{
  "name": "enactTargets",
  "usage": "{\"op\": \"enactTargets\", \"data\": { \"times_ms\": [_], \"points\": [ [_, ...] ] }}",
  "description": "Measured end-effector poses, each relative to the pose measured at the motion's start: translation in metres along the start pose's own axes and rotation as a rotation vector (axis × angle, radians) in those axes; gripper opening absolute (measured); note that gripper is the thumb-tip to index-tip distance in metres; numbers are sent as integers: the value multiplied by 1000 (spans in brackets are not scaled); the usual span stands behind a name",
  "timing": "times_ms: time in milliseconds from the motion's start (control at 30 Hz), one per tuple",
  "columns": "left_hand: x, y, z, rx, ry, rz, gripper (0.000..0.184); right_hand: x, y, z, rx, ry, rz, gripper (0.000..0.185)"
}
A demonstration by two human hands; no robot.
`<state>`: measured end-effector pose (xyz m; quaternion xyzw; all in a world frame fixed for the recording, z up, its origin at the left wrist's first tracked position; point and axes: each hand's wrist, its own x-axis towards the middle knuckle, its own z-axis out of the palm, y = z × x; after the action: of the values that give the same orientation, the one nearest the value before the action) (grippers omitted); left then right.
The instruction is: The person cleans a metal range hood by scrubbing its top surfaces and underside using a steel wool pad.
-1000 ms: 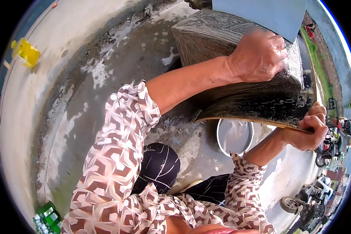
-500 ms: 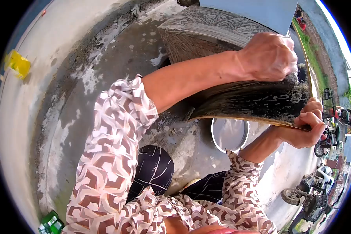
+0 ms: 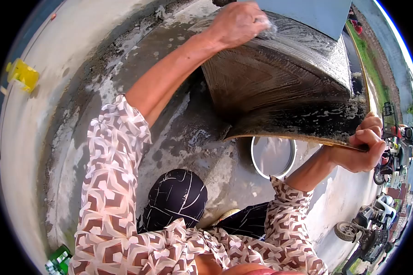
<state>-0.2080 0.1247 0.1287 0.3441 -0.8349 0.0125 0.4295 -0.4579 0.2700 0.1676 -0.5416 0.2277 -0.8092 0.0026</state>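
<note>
My left hand (image 3: 238,25) is closed in a fist on the far part of a dark, wet board (image 3: 280,87). A small greyish, shiny scrubber (image 3: 270,30) pokes out beside its knuckles, mostly hidden by the fingers. Pale streaks of suds cover much of the board, and its near part is black with a thin light-brown edge. My right hand (image 3: 365,144) grips the near right corner of the board, fingers curled over the edge. A light-blue flat panel (image 3: 307,16) borders the board's far side.
Below the board, a round, white-rimmed basin (image 3: 273,158) stands on the wet concrete floor (image 3: 215,183). A yellow container (image 3: 24,75) is by the pale wall at left, and a green item (image 3: 58,261) lies at lower left. Parked motorbikes (image 3: 367,224) are at right.
My left hand has swept left and away from me across the board, from its right side to the far left part, uncovering the streaked surface. My right hand keeps its grip on the corner.
</note>
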Motion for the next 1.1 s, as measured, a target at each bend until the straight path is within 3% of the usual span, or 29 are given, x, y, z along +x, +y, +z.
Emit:
{"op": "enactTargets", "data": {
  "times_ms": [67, 100, 133, 233, 300, 333, 367, 400, 567, 667, 733, 767, 800, 867, 900, 1033, 1100],
  "points": [
    [45, 66, 19, -34, -170, 97, 26, 3, 3, 3, -16, 6, -33, 40],
    [55, 85, 34, -247, -28, 154, 26, 3, 4, 3, -14, -8, -41, 39],
    [62, 92, 44, -301, -31, 112, 26, 3, 5, 1, -14, -25, -48, 39],
    [45, 56, 34, -180, -52, 148, 26, 2, 5, 1, -42, -40, -74, 40],
    [15, -8, 10, -91, -115, 33, 25, 5, 5, -1, -40, -83, -63, 40],
    [-3, -51, 3, 19, -118, 23, 38, 5, 3, 7, -36, -73, -107, 40],
    [-19, -54, -47, 121, -234, -162, 23, 5, 1, 10, -52, -75, -113, 40],
    [-41, -73, -59, 188, -138, -155, 27, 5, 0, 13, -64, -73, -122, 40],
    [-93, -88, -83, 307, 51, -615, 19, 7, 0, 33, -69, -103, -140, 43],
    [-118, -24, -81, -79, 471, -770, 35, 7, -4, 39, -198, -97, -110, 41],
    [-140, 15, -63, -191, 603, -817, 32, 9, -3, 37, -205, -132, -151, 39],
    [-146, 35, -53, -205, 522, -886, 27, 12, 0, 36, -204, -151, -174, 37],
    [-153, 45, -36, -66, 550, -674, 26, 13, 3, 36, -152, -148, -225, 34],
    [-152, 65, -16, -129, 480, -566, 31, 12, 3, 35, -181, -145, -223, 35],
    [-147, 65, -6, -20, 512, -328, 36, 13, 4, 35, -182, -148, -236, 35],
    [-98, 66, 24, 64, 498, 137, 58, 12, 7, 28, -180, -85, -184, 38],
    [-70, 66, 36, 128, 569, 180, 44, 12, 5, 24, -237, -81, -210, 41]
  ]
}}
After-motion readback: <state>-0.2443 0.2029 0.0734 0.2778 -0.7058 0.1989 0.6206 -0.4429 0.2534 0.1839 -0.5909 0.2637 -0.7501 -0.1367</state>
